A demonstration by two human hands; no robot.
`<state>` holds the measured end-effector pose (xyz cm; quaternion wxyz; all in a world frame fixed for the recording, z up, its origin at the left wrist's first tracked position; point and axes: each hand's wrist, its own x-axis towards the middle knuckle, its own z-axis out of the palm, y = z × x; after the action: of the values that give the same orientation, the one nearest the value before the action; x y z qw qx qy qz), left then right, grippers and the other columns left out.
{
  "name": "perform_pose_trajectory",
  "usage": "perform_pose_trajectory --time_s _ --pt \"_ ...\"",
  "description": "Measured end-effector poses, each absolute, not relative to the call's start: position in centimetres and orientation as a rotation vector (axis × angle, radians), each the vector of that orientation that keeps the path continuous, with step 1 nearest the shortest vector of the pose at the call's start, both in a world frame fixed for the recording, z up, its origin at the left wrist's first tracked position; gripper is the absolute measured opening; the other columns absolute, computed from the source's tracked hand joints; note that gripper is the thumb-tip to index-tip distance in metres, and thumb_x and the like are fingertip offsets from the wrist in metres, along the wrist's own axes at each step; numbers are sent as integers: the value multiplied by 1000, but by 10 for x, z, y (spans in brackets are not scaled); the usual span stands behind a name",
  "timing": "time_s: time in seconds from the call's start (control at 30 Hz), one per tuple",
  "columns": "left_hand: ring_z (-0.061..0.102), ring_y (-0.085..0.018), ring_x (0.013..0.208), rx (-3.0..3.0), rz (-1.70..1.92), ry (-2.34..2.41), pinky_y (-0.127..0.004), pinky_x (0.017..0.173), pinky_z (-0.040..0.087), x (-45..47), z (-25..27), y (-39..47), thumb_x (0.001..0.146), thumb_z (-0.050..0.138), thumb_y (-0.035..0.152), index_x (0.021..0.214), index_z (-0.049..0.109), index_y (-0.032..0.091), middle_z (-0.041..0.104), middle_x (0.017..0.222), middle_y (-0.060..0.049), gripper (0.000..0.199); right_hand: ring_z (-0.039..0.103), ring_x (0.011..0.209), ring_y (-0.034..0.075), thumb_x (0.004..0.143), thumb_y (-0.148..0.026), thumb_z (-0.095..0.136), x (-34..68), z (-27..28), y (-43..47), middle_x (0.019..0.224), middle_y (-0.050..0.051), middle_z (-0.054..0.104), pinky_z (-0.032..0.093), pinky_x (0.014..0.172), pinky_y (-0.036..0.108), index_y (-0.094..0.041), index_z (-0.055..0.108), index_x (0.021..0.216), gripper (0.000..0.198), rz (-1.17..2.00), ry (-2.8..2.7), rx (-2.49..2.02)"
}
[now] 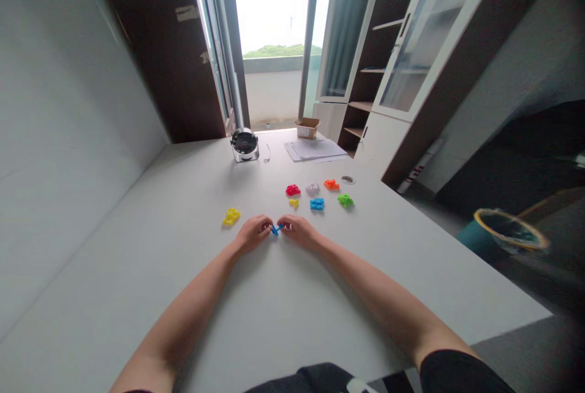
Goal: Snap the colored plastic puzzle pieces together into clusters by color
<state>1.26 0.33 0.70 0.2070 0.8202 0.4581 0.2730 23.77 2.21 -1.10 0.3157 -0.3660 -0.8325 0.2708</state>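
Between the fingertips of both hands is a small blue plastic piece point(275, 230), low over the white table point(292, 308). My left hand point(255, 231) is closed on its left side, and my right hand point(297, 230) pinches its right side. The fingers cover much of it, so its exact shape is unclear. Left of my left hand lies a yellow plastic cluster point(231, 217). Beyond my right hand are a small yellow piece point(294, 203), a red cluster point(293, 190), a pale grey one point(312, 188), a blue one point(317, 204), an orange one point(331, 184) and a green one point(345, 200).
A roll of tape point(348, 180) lies by the orange pieces. Farther back are paper sheets point(315, 149), a small cardboard box point(308, 128), a round black-and-silver device point(245, 144) and a thin bent wire point(267, 153). A wall borders the left; a bin point(507, 231) stands off the right edge.
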Motion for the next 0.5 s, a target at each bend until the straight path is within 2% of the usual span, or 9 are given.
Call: perform_pose_trajectory --time_s 0.5 --pt "57 -15 77 2302 751 1272 -25 73 43 11 4 5 86 55 22 96 69 20 66 89 -2 17 51 67 10 78 -7 57 238 -12 22 83 0 63 40 66 21 -19 70 98 27 710 -2194 -952"
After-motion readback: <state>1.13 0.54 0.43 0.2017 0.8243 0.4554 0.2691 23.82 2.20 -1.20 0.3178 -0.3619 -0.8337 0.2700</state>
